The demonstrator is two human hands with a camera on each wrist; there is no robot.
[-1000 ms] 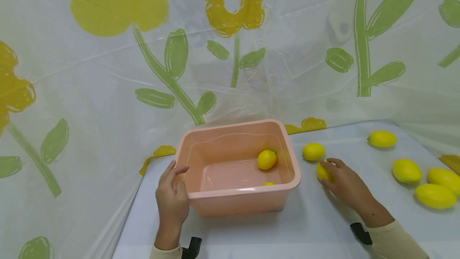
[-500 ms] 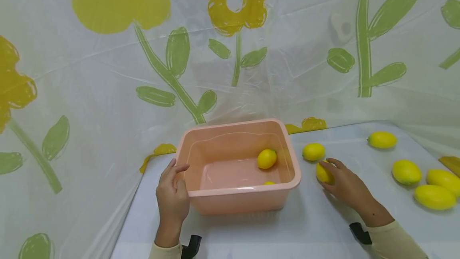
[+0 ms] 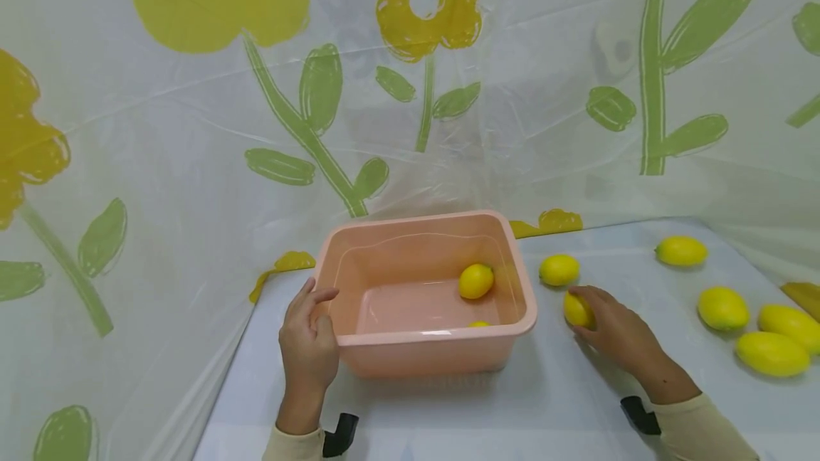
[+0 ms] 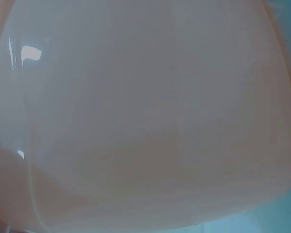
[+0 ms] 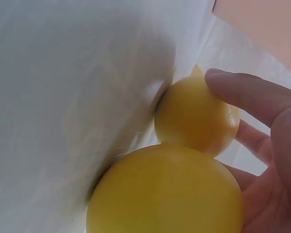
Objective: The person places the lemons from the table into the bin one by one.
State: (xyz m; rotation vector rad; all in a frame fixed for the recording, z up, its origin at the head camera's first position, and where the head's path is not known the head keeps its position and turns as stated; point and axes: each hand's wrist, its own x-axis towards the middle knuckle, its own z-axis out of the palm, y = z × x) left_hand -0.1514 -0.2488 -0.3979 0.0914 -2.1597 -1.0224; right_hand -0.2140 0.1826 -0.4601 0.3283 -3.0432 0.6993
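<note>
Honestly, barely anything has changed in the last second. The head view rolls a hair, and the fingers of the right hand (image 3: pixel 624 340) look a touch more bunched over the held lemon (image 3: pixel 576 310), though that's a maybe. The fruit itself hasn't budged: it's on the counter (image 3: pixel 410 425), just right of the pink tub (image 3: pixel 423 358) and near a loose lemon (image 3: pixel 559 270). So, state of the grip: the right one is pinching it, thumb one side, fingers the other. Left hand (image 3: pixel 309 354) has its fingers hooked over the tub's left end, same as before. Odd bit: the right wrist view has a bigger-looking lemon (image 5: pixel 160 194) close to the camera, and I can't match it to one seen from above. What it means, imo: the tub count is stuck at one whole lemon (image 3: pixel 476 282) plus a yellow sliver (image 3: pixel 479 324) behind the near rim, and this pick reads as getting hold, not lifting. Four more lemons (image 3: pixel 722 308) sit further right, untouched.
</note>
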